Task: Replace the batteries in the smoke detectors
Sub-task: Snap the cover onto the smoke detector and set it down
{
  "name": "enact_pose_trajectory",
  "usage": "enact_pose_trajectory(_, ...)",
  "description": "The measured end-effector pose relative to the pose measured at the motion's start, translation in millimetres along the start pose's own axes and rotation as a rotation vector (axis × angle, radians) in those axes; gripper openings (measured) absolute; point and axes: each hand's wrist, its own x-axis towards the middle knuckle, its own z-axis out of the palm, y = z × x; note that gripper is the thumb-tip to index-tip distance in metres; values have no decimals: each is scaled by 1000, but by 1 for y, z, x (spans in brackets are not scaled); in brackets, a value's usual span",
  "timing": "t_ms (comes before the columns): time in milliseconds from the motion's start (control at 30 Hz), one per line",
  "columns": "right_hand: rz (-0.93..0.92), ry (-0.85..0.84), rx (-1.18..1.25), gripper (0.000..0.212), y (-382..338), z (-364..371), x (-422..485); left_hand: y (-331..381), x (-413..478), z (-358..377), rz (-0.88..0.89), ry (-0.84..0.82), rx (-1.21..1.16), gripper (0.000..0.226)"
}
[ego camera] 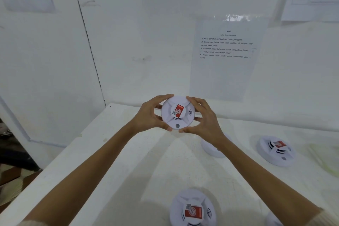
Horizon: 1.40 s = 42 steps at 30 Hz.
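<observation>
White, round plastic smoke detector (177,112) held above the white table (117,170), left hand (148,113) and right hand (203,117) curled around its rim. Likely light, rigid, smooth; rim grip suits twisting.

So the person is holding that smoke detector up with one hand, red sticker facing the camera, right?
Not one hand: the head view shows the left hand and the right hand both gripping the smoke detector by its rim, red sticker facing the camera.
</observation>
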Motion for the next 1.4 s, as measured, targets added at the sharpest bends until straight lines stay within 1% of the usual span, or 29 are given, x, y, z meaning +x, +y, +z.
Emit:
enact_pose_trajectory(333,11,-8,14,93,-2,-2,0,2,-1,-1,-9,11,14,90)
enact_pose_trajectory(667,-15,6,-20,87,-1,0,3,5,0,-3,0,13,27,89)
enact_pose_trajectory(1400,-1,-11,-12,90,2,1,3,4,-2,-4,2,12,33,90)
